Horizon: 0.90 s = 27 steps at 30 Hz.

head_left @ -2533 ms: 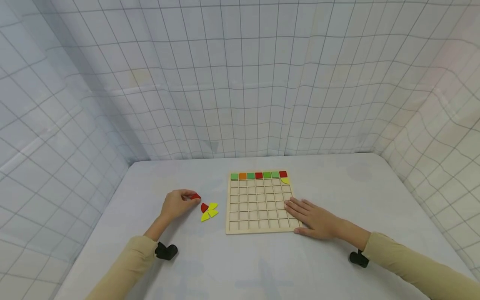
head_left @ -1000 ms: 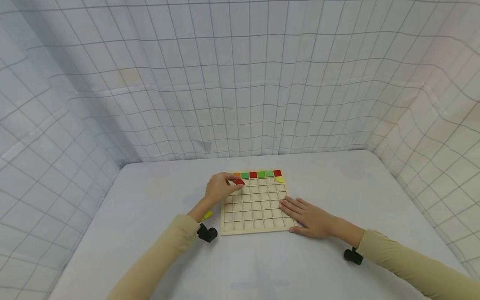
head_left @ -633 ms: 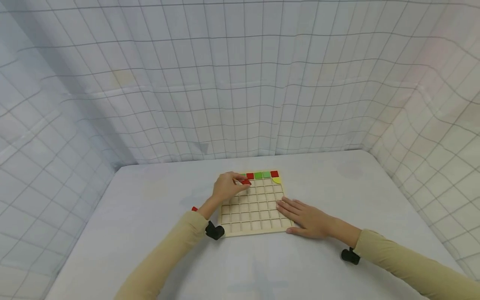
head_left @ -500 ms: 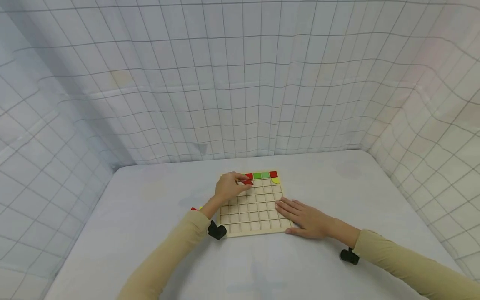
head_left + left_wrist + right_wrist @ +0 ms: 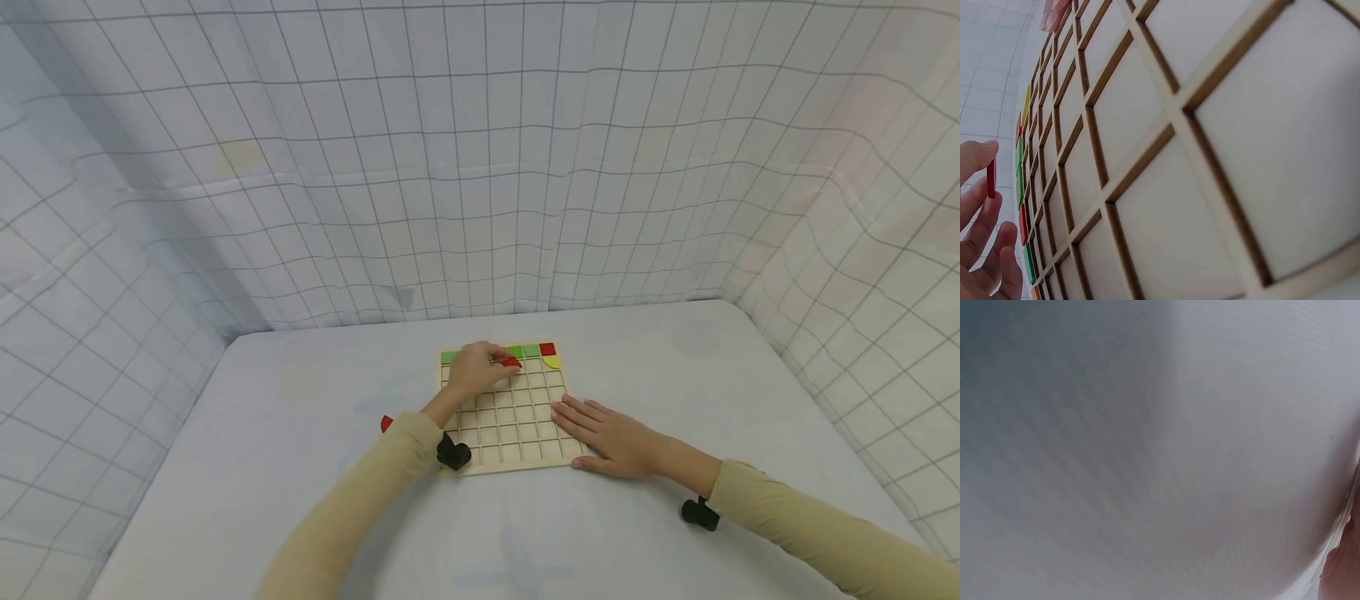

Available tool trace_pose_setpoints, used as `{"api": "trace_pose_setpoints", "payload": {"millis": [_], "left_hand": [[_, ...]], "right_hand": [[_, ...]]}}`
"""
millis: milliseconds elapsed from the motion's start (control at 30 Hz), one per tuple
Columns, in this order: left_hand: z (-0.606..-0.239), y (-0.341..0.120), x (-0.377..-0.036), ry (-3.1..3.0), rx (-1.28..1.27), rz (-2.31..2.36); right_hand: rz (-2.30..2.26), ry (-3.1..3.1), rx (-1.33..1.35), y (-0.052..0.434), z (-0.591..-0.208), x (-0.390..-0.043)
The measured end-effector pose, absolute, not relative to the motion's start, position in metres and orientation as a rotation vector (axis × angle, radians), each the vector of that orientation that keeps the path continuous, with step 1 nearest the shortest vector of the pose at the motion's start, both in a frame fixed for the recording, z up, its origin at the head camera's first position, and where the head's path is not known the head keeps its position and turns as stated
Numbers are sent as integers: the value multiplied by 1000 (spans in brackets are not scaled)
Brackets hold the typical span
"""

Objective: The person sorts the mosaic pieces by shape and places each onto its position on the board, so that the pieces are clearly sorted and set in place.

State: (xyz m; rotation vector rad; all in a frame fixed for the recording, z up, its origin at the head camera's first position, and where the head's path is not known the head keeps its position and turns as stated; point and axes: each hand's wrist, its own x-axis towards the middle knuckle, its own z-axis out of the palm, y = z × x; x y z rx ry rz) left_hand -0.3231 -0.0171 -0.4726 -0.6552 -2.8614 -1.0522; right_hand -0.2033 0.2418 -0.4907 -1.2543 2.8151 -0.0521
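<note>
My left hand (image 5: 477, 372) pinches a red quarter-circle piece (image 5: 512, 362) between thumb and fingertip, just above the wooden grid board (image 5: 506, 414) near its top rows. In the left wrist view this red piece (image 5: 991, 180) is seen edge-on, apart from the board. My right hand (image 5: 618, 437) lies flat, its straight fingers resting on the board's right edge. A yellow quarter-circle piece (image 5: 552, 362) sits in the second row at the right end. Square tiles in green and red, such as a red tile (image 5: 547, 349), line the top row, partly hidden by my left hand.
Another red piece (image 5: 386, 423) lies on the white table (image 5: 600, 533) left of the board, partly behind my left sleeve. Black wrist cameras hang below both wrists, the left camera (image 5: 453, 452) over the board's lower left corner. Grid-patterned curtains surround the table.
My left hand has carried the red piece from the table left of the board to above its upper rows, then further right. My right hand stays on the board's edge.
</note>
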Motion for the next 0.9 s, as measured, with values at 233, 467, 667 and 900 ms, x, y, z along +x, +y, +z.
{"api": "trace_pose_setpoints", "payload": {"millis": [233,467,667,900], "left_hand": [[-473,-3,-328,-2877,-696,-1036],[-474,8,-330,-2923,-635,-992],[-473,14,-331,-2958,-623,-923],[-473,19,-329,-2962,-664,-803]], "right_hand": [[-20,2832,-1220,244,-493,-203],[-40,2813,-1228,243,-491,-204],[-29,2814,-1265,244,-491,-203],[-75,2822,-1278,244,-494,-204]]}}
